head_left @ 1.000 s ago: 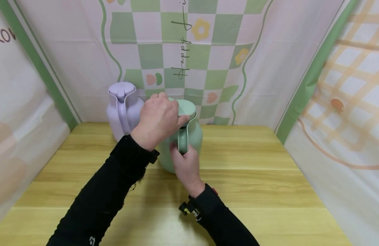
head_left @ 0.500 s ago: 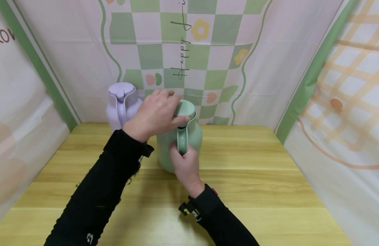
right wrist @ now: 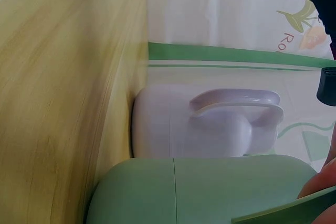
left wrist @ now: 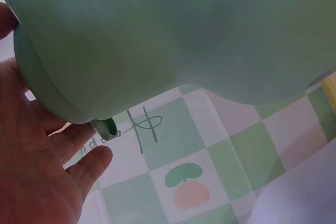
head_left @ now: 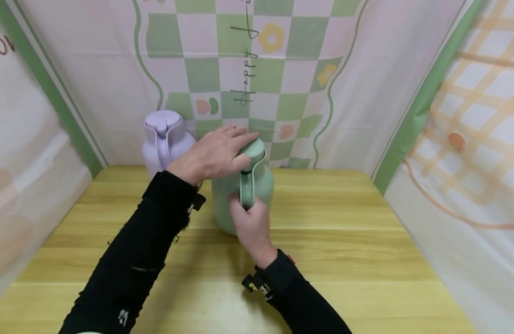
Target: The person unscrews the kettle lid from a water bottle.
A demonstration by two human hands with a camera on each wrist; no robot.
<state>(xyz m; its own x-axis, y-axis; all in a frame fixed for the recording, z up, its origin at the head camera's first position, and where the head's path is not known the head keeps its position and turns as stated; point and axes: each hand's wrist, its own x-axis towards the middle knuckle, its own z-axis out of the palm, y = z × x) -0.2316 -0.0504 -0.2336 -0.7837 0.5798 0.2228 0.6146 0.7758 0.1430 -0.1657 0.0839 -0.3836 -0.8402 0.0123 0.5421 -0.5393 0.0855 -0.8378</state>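
Observation:
A green thermos jug (head_left: 263,188) stands upright on the wooden table. My right hand (head_left: 254,227) grips its handle (head_left: 247,189), thumb on the left side; its other fingers are mostly hidden. My left hand (head_left: 212,155) is at the top of the jug, its fingers stretched out along the far left of the round green lid (head_left: 253,149) and the thumb on the near side. In the left wrist view the left hand (left wrist: 39,166) lies beside the lid rim, with its palm apart from it, near a small spout (left wrist: 106,128).
A lilac thermos jug (head_left: 169,144) of the same form stands behind and to the left, its handle facing me. The wooden table (head_left: 332,232) ends at a printed checkered backdrop (head_left: 269,74). Fabric walls (head_left: 461,176) rise on both sides.
My left hand's fingers have uncurled from the lid and now reach further right across its far side. The wrist has shifted slightly left. The right hand and the green jug stay put.

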